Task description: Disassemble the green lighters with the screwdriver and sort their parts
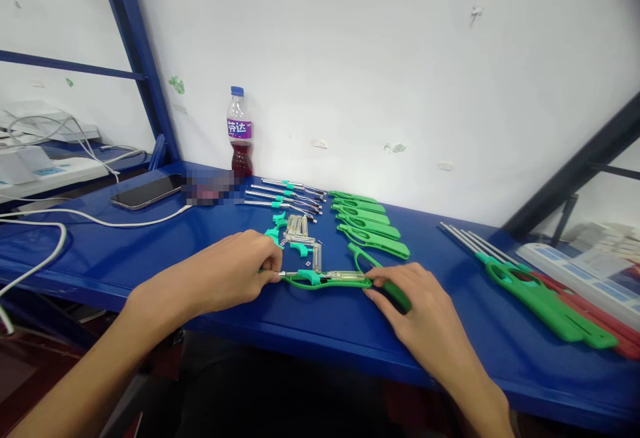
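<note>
My left hand pinches the metal end of a green lighter half-shell near the table's front edge. A teal trigger and a clear fuel tank lie in that shell. At its other end, my right hand has its thumb and forefinger on the shell, with another green shell piece partly under the fingers. Just behind are loose teal triggers and several clear tanks. Farther back lie metal rods with wires and a row of green half-shells.
Green and red lighters lie at the right beside a white power strip. A bottle stands by the wall. A phone and white cable are on the left of the blue table.
</note>
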